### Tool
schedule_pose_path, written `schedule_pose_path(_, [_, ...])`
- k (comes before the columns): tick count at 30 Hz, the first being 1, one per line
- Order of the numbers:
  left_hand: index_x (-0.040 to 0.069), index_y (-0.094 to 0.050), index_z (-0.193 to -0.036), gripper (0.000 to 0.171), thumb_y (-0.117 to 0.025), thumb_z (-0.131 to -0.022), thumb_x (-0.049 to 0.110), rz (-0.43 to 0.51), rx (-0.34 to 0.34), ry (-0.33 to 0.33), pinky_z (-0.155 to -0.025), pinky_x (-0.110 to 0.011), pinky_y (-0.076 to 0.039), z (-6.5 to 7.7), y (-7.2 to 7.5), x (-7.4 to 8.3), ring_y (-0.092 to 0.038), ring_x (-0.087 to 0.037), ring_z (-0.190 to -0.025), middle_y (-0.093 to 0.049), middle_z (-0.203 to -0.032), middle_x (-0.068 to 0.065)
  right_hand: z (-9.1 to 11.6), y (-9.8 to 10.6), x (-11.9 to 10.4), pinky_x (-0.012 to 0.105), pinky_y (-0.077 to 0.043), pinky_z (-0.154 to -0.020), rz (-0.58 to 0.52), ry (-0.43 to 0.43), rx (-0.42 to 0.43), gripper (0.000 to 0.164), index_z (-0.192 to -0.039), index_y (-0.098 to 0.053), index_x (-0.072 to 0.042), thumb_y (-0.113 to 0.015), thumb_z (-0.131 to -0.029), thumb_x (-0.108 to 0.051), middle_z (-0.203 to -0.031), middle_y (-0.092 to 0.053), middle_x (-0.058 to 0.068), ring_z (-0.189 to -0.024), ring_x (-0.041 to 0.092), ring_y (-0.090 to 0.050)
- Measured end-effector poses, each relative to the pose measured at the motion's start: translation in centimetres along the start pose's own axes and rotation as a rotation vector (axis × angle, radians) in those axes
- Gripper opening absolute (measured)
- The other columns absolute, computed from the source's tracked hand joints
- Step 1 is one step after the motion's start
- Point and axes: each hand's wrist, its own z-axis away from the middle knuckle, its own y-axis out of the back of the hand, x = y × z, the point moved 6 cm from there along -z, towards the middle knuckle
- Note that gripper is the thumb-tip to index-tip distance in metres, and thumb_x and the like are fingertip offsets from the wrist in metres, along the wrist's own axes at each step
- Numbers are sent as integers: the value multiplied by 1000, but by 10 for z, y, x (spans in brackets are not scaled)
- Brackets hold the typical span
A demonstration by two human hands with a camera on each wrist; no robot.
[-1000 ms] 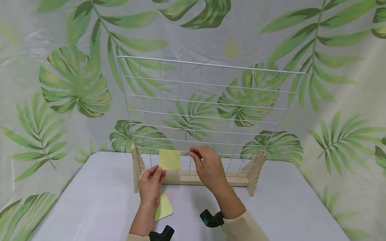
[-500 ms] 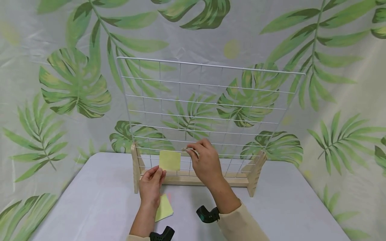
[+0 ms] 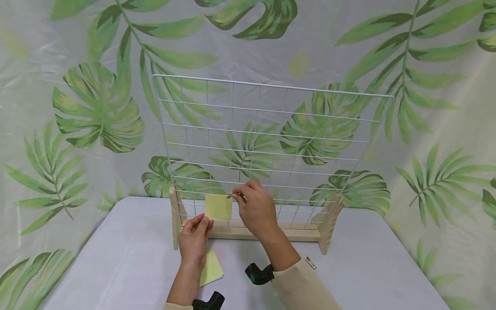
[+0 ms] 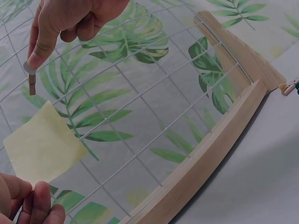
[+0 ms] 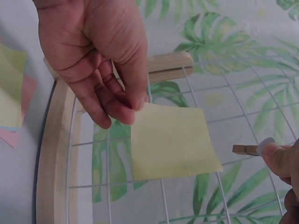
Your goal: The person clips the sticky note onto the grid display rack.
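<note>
A yellow sticky note (image 3: 218, 207) stands upright before the lower left of the white wire grid (image 3: 267, 173). My left hand (image 3: 195, 239) pinches its lower left corner between thumb and fingers. Near its upper right corner, my right hand (image 3: 256, 210) grips a small wooden clothespin (image 5: 245, 149) with a pale round piece on it. In the right wrist view a gap shows between the clothespin's tip and the note (image 5: 173, 142). Whether the note touches the wires, I cannot tell.
Wooden feet and a wooden base bar (image 3: 236, 233) hold the grid up on the white table (image 3: 116, 258). Yellow and pink sticky notes (image 3: 211, 269) lie beside my left forearm. Another clothespin (image 3: 311, 262) lies by my right sleeve. Leaf-patterned sheeting (image 3: 97, 181) hangs behind.
My right hand has moved left with the clothespin, up to the note's upper right corner. The left hand and the note have stayed in place. The clothespin by my sleeve has come into view.
</note>
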Motion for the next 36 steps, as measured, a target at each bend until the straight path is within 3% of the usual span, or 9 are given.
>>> schedule_pose_path(26, [-9,-61,-129,33,-64,-100,6,-3,-3,-8,-84,-18,-61,0,0,-2,-72,-4,-82,-65,-96,1,-2,-24,-13,29,-58,-56,114,-19,42,4,-87,-80,-17,-79,-89,-20,-86,-65,-2,-70,12,-69])
schedule_pose_path(36, [-11,-61,-127,31,-64,-99,2,7,10,-20,-83,-18,-61,-1,-1,-2,-72,-4,-80,-65,-93,1,-9,-26,-15,31,-56,-52,137,-90,-13,4,-88,-82,-19,-79,-89,-21,-88,-66,-2,-68,15,-69])
